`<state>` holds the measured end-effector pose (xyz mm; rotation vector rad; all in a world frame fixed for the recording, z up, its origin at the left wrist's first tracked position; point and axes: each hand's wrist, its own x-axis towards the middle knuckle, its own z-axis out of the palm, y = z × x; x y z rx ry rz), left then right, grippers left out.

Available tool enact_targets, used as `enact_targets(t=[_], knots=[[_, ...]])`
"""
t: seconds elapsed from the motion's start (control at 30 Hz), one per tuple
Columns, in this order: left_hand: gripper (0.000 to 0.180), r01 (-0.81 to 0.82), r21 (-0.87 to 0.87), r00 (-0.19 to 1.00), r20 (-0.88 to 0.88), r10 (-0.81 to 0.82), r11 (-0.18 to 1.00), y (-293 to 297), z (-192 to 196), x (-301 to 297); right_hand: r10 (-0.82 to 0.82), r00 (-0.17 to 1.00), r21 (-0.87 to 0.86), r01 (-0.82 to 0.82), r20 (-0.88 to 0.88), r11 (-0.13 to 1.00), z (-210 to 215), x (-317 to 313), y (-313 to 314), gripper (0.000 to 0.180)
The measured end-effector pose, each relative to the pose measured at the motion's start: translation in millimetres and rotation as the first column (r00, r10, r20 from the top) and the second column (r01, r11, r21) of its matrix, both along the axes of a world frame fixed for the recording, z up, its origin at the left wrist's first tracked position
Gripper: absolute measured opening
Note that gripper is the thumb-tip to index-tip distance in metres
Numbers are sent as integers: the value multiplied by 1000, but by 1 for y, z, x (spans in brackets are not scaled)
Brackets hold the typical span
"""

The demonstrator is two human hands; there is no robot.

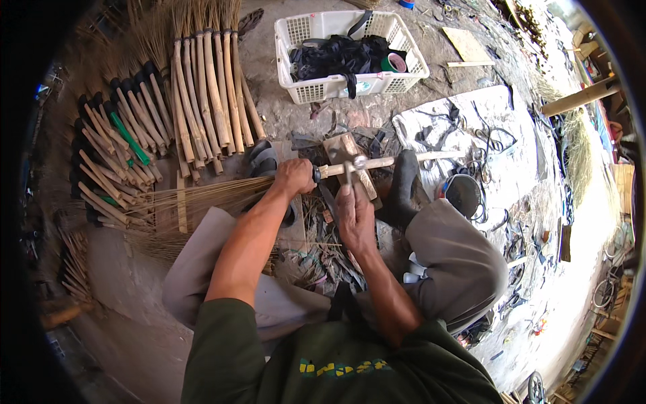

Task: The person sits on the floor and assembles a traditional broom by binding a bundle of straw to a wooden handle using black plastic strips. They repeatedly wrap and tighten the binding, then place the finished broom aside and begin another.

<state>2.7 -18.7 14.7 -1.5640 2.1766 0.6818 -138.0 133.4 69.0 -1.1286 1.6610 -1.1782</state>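
Note:
A broom lies crosswise in front of me, its pale wooden handle [431, 155] to the right and its thin bristles [205, 194] fanning out to the left. My left hand [295, 176] is closed round its neck, beside a black band. A hammer [348, 172] is gripped in my right hand [355, 217]. Its metal head is over the handle; whether the two touch, I cannot tell. Beneath them is a wooden block [368, 185]. My foot in a dark sock [404, 180] is against the handle, right of the hammer.
Many finished-looking brooms [208, 94] are heaped at the left. Beyond my hands stands a white plastic basket [313, 92] with black strips and a tape roll [396, 62]. A white sheet [494, 111] with black scraps and a dark round container [463, 194] lie to the right.

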Motion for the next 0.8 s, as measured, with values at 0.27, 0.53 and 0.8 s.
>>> enact_targets(t=[0.27,0.53,0.8], knots=[[23,-64,-110,991,-125,50,992,2,-15,6,264,901,292,-165,-343,942,-4,4,-22,36],[20,-36,-117,995,-100,24,992,2,-19,7,-79,992,-177,60,-103,982,2,6,-11,31],[21,-47,-109,995,-93,37,993,3,-11,5,36,992,-161,-55,-120,985,-6,2,-5,27]])
